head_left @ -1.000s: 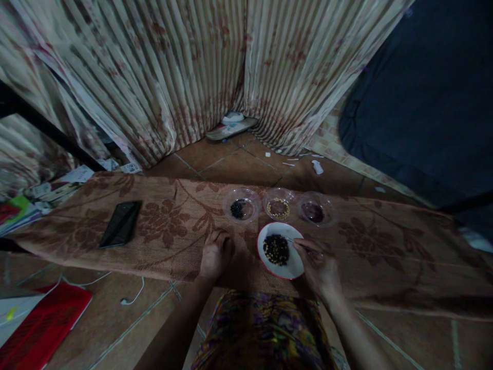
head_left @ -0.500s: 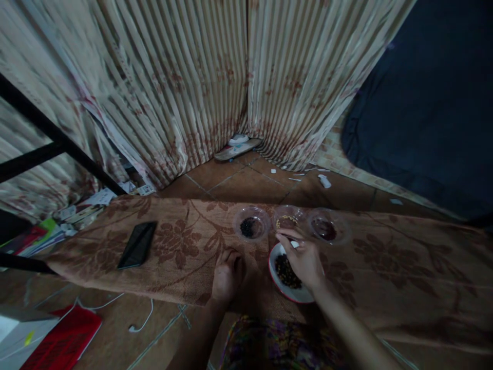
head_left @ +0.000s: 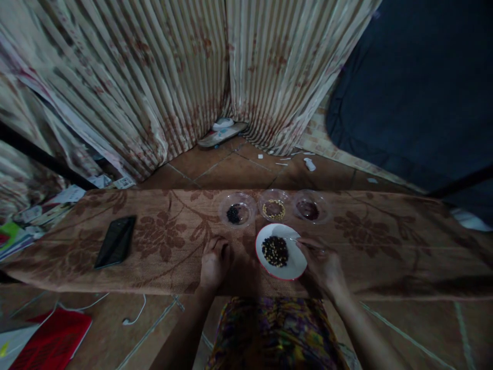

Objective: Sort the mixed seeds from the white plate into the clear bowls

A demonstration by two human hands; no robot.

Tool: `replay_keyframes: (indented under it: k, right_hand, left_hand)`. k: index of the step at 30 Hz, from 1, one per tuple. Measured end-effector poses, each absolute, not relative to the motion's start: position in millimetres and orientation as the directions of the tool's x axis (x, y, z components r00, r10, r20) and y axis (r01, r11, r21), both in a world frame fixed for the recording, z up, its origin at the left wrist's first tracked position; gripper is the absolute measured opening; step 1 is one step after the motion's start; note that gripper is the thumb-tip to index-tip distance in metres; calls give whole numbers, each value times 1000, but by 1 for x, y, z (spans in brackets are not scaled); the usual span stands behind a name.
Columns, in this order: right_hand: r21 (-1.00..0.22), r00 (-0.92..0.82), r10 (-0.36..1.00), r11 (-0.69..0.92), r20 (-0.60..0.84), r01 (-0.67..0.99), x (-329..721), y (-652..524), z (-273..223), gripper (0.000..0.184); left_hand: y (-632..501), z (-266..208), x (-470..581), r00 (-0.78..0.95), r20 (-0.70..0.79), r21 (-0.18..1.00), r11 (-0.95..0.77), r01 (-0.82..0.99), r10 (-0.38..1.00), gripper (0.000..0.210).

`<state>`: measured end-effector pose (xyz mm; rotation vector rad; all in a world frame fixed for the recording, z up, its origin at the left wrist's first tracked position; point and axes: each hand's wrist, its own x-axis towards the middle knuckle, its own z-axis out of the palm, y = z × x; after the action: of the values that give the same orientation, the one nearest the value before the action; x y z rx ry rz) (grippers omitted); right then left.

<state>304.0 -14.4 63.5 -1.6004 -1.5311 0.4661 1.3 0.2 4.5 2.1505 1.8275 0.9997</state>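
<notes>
My right hand [head_left: 321, 262] pinches slim metal tweezers [head_left: 295, 240] at the right rim of a white bowl [head_left: 296, 264] with a red edge. The tweezer tips reach over a heap of mixed dark and yellow beans [head_left: 275, 251] inside it. My left hand [head_left: 215, 261] rests on the cloth left of the bowl, fingers curled in, with nothing visible in them. Behind the bowl stand three clear plastic cups: the left cup [head_left: 249, 205] has black beans, the middle cup [head_left: 274, 193] yellow ones, and the right cup [head_left: 323, 208] dark reddish ones.
A brown flowered cloth [head_left: 169, 267] covers the long, narrow table. On its left lies a black phone [head_left: 115, 241]. Striped curtains [head_left: 185, 77] hang beyond, with a skateboard [head_left: 221, 134] at their foot. An earphone cable [head_left: 134, 316] and a red bag [head_left: 57, 339] lie on the floor.
My right hand has moved back from the middle cup to the right side of the bowl, uncovering the yellow beans. My left hand stays resting on the cloth. The view has shifted slightly.
</notes>
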Motion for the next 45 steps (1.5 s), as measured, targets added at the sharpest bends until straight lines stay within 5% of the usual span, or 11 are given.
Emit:
replay_keyframes:
  k: [15, 45]
  right_hand:
    - [-653, 40, 915, 256, 402, 713, 294, -13, 61, 26]
    - [-624, -10, 928, 258, 372, 737, 295, -15, 55, 27]
  left_hand:
    - [0, 4, 1, 37, 385, 531, -254, 808, 922, 10]
    - [0, 5, 3, 17, 376, 527, -228, 819, 927, 11]
